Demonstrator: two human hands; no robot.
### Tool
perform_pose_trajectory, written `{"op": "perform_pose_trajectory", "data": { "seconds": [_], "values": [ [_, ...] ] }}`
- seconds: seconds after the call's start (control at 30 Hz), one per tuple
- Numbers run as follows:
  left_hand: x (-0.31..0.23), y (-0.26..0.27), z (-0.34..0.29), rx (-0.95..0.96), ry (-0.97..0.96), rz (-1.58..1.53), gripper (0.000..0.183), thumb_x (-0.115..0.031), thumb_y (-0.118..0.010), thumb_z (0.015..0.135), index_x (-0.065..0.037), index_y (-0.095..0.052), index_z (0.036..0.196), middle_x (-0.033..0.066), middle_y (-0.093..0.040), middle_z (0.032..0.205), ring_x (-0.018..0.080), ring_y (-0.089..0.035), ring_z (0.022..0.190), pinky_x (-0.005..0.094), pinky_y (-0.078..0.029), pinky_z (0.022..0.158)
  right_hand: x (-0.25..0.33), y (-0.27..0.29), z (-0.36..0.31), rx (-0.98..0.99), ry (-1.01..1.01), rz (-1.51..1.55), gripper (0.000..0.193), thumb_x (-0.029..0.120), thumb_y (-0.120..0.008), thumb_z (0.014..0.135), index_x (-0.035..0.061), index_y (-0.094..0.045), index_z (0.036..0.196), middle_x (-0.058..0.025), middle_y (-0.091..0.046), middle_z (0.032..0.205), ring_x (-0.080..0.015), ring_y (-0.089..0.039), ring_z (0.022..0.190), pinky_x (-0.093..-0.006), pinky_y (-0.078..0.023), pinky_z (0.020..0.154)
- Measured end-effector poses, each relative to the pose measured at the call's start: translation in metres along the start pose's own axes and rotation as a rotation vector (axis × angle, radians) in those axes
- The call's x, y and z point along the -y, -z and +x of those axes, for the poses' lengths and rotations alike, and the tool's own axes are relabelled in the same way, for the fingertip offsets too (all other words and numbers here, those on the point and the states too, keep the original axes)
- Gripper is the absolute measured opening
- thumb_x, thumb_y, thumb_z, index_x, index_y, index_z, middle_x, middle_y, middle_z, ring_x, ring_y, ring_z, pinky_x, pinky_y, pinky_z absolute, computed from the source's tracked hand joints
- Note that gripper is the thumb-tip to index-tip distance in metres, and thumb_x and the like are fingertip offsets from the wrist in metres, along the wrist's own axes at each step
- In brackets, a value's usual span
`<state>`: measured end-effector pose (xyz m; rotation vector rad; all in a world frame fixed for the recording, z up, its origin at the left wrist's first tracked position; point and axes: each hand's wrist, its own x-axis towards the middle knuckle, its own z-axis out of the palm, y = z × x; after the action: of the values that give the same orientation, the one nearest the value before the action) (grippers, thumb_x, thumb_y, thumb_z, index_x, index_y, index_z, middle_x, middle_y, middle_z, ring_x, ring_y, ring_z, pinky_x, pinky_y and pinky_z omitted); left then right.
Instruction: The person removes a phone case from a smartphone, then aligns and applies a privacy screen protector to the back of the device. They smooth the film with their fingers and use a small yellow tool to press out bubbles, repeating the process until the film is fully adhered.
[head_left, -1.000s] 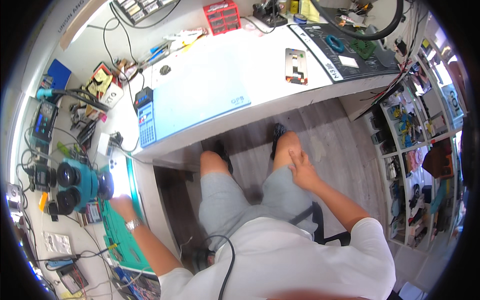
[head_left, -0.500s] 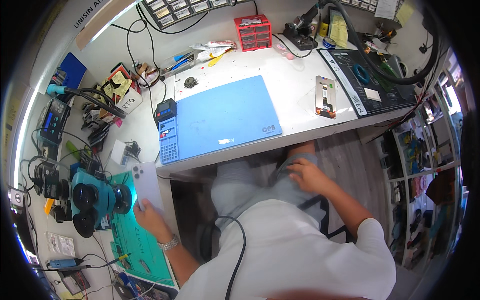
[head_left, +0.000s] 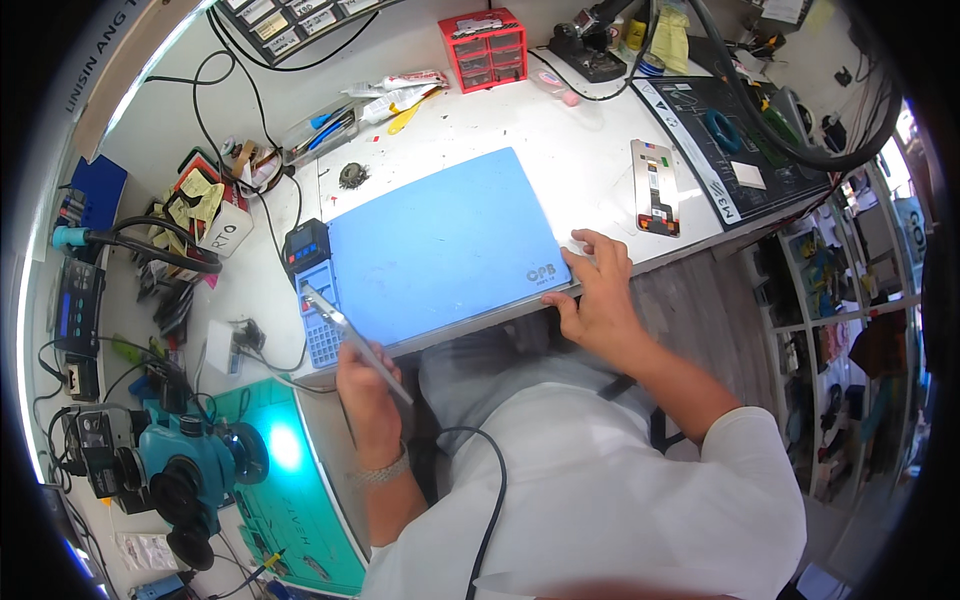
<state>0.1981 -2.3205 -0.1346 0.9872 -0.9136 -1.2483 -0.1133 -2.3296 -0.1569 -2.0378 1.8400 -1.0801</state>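
My left hand (head_left: 366, 405) is closed around a smartphone (head_left: 348, 335), which is tilted and seen nearly edge-on. The phone hangs by the near left corner of a pale blue work pad (head_left: 440, 240), partly in front of the pad's small controller and grid of compartments. At the pad's near right corner is my right hand (head_left: 603, 305), fingers apart, holding nothing. Its fingertips reach over the table edge; whether they touch the pad I cannot tell. Further right, a loose phone screen panel (head_left: 657, 190) lies on the white table, its inner side up.
To the left stand a teal microscope (head_left: 195, 465) and a green mat (head_left: 335, 530) lit by a bright spot. A red drawer box (head_left: 485, 52) sits at the back. On the right are a black mat (head_left: 690, 135) and a thick dark hose (head_left: 800, 155). A cable (head_left: 497, 510) crosses my shirt.
My left hand has brought the phone from beside the microscope to the blue pad's near left corner, turning it edge-on. My right hand has risen from my thigh to the pad's right corner.
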Motion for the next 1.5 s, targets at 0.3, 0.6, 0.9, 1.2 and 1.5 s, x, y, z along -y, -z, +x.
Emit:
{"op": "perform_pose_trajectory", "data": {
  "seconds": [0.3, 0.6, 0.9, 1.2, 1.5],
  "values": [
    [-0.001, -0.058, 0.041, 0.234, -0.401, 1.106, 0.077, -0.022, -0.1, 0.05, -0.004, -0.046, 0.101, 0.0085, -0.047, 0.096, 0.0249, -0.049, 0.09, 0.0379, -0.045, 0.076, 0.002, -0.016, 0.006, -0.111, -0.188, 0.451, 0.046, 0.009, -0.078, 0.09, -0.0011, -0.061, 0.131, -0.015, -0.063, 0.129, -0.0251, -0.058, 0.114, -0.0365, -0.046, 0.096],
    [-0.021, -0.065, 0.068, 0.3, -0.758, 1.06, 0.066, -0.009, -0.086, 0.05, -0.005, -0.048, 0.103, 0.0127, -0.055, 0.104, 0.0325, -0.056, 0.092, 0.0414, -0.048, 0.083, 0.014, -0.015, 0.042, -0.118, -0.294, 1.43, 0.041, 0.001, -0.062, 0.103, -0.0085, -0.05, 0.141, -0.0153, -0.064, 0.131, -0.0169, -0.061, 0.12, -0.0289, -0.048, 0.103],
    [-0.045, -0.048, 0.044, 0.29, 0.018, -0.144, 0.067, -0.028, -0.076, 0.079, 0.003, -0.049, 0.131, 0.0188, -0.061, 0.112, 0.0206, -0.061, 0.086, 0.0304, -0.053, 0.071, 0.027, -0.031, 0.064, -0.166, -0.493, 1.695, 0.043, -0.013, -0.064, 0.095, -0.009, -0.051, 0.135, -0.0154, -0.067, 0.12, -0.0171, -0.067, 0.111, -0.0284, -0.058, 0.099],
    [-0.022, -0.068, 0.011, 0.345, 0.274, -0.607, 0.116, -0.047, -0.075, 0.074, 0.009, -0.023, 0.16, 0.0282, -0.037, 0.159, 0.0207, -0.053, 0.078, 0.0353, -0.051, 0.068, 0.03, -0.034, 0.062, -0.153, -0.339, 1.75, 0.037, -0.006, -0.071, 0.094, -0.0089, -0.058, 0.128, -0.0157, -0.069, 0.119, -0.0169, -0.069, 0.105, -0.0293, -0.058, 0.093],
    [-0.03, -0.07, 0.023, 0.349, 0.405, -0.881, 0.123, -0.052, -0.074, 0.076, 0.014, -0.015, 0.161, 0.0171, -0.046, 0.151, 0.0202, -0.049, 0.083, 0.0329, -0.044, 0.07, 0.036, -0.05, 0.008, 0.146, 0.349, 0.069, 0.041, 0.02, -0.078, 0.083, 0.0007, -0.07, 0.118, -0.0217, -0.048, 0.148, -0.0407, -0.044, 0.134, -0.0517, -0.038, 0.109]
  ]
}}
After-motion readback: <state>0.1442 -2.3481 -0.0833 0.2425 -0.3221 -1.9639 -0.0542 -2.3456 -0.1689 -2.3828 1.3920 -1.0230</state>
